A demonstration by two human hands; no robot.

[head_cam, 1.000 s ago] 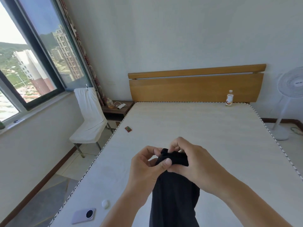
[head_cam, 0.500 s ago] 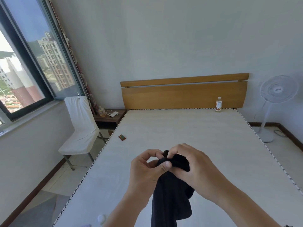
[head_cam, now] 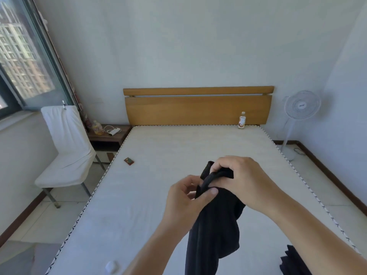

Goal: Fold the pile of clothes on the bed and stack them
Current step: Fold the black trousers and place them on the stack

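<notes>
Above the near half of the pale bare mattress [head_cam: 178,147], the left hand [head_cam: 185,203] and the right hand [head_cam: 241,181] both pinch the top edge of a black soft cloth garment [head_cam: 214,231], which hangs down between them. To fold well, I would spread the hands apart along this edge first. More dark cloth [head_cam: 294,262] lies at the near right corner. No container shows.

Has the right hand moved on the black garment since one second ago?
Yes. The right hand has shifted up the black garment, away from the left hand, toward the headboard.
</notes>
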